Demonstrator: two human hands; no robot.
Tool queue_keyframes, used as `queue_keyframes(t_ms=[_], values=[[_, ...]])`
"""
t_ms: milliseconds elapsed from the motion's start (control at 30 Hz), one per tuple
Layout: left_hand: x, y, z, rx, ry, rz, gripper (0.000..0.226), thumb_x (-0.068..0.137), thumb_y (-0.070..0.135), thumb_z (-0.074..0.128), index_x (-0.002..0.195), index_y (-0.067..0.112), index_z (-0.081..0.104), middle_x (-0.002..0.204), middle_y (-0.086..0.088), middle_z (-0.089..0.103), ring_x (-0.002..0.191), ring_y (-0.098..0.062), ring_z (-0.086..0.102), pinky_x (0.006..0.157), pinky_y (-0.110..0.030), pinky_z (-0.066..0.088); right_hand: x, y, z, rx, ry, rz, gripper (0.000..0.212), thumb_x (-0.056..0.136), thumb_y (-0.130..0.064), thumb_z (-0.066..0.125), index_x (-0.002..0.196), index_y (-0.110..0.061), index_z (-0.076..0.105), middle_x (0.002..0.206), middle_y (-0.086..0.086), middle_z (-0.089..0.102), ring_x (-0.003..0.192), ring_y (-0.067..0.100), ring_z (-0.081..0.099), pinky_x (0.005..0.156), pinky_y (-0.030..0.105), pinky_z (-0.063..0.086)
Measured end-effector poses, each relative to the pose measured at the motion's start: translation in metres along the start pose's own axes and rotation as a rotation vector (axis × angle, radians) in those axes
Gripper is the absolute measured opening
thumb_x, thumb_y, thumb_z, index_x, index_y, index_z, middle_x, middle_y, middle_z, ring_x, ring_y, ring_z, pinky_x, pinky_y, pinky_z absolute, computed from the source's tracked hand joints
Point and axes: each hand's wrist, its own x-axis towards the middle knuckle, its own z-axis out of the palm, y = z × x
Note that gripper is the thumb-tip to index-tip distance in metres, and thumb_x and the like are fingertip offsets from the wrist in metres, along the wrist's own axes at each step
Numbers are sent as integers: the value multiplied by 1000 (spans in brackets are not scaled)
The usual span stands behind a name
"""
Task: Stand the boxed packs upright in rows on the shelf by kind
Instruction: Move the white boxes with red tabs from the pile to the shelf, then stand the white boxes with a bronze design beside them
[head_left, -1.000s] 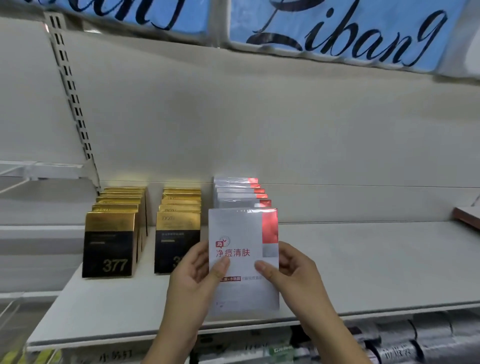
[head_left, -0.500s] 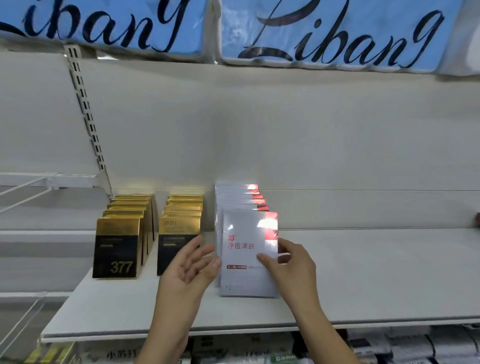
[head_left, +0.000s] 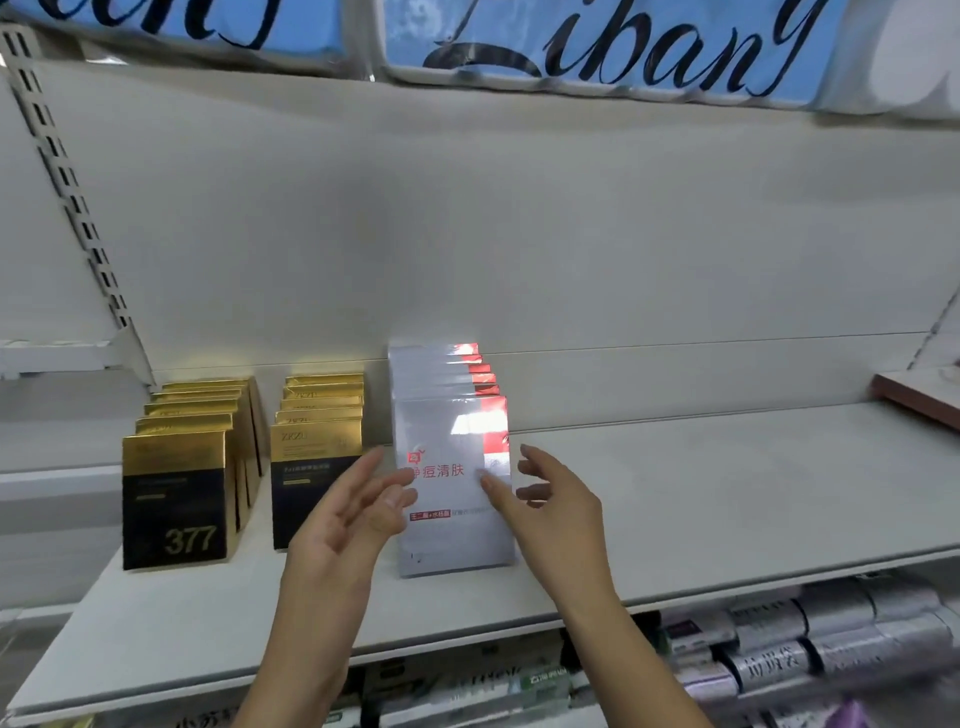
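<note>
White shelf (head_left: 727, 493) under blue banner (head_left: 519, 26); gold packs (head_left: 176, 499) left, silver packs (head_left: 457, 540) centre; left hand (head_left: 348, 514), right hand (head_left: 550, 499) spread, empty.

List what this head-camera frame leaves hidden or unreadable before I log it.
Head view throughout.
The white packs behind the front white pack: only top edges show; it covers the rest.
Front gold box, second row: lower right hidden by the left hand.
Whether the right hand touches that pack: blurred, cannot tell.
Silver packs below the shelf: blurred, cut by the bottom edge.
Blue sign: cropped by the top edge.
</note>
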Motion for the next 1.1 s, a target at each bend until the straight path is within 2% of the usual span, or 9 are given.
queue_keyframes(t_ms=[67,133,233,267,367,500,800,1000,1100], values=[[1,1,13,-14,-79,38,50,85,57,74,132,46,62,123,14,73,116,-6,68,97,-35,51,-5,-3,-19,96,27,-12,64,85,-59,73,142,-38,55,130,-22,62,113,-8,58,94,18,49],[3,0,35,-13,-196,70,47,88,53,65,135,49,60,130,17,70,122,-3,64,98,-29,48,-11,-3,-48,190,66,-30,61,83,-56,72,140,-44,55,131,-26,63,121,-7,57,102,22,47],[3,-8,88,-51,-395,71,49,91,44,62,140,45,56,137,24,63,130,5,56,96,-13,47,-27,4,-102,246,167,-70,64,80,-53,70,141,-46,53,137,-28,60,129,-3,55,106,27,45],[0,-12,110,-69,-460,62,51,90,44,62,141,45,54,139,26,61,132,7,53,98,-12,45,-35,9,-122,244,197,-77,64,82,-51,70,142,-46,51,139,-29,58,130,-4,54,107,27,44],[-21,-19,176,-105,-617,50,61,85,54,64,144,45,51,145,30,55,137,9,45,108,-22,36,-57,31,-186,215,282,-68,63,88,-42,70,146,-46,46,144,-30,54,133,-7,50,110,26,40],[-57,-28,266,-126,-765,52,67,82,58,63,146,44,48,149,30,51,141,9,42,111,-25,33,-83,66,-273,212,389,-30,63,89,-40,70,146,-44,46,145,-30,52,134,-8,48,110,27,41],[-130,-32,477,-148,-912,50,63,84,57,64,144,48,49,148,30,51,139,9,44,107,-24,37,-113,139,-465,194,508,-14,70,81,-53,73,146,-39,48,140,-29,57,132,-8,50,109,21,42],[-145,-34,563,-135,-957,52,57,89,46,63,144,46,50,147,29,53,138,8,46,107,-26,38,-98,176,-539,204,526,-14,67,85,-44,72,147,-36,48,141,-26,56,132,-8,50,110,24,42],[-140,-38,606,-122,-968,53,58,88,40,64,144,45,50,145,31,54,135,10,48,105,-22,40,-78,197,-568,206,546,-6,66,84,-45,72,146,-38,48,140,-27,57,131,-9,51,109,23,42]])
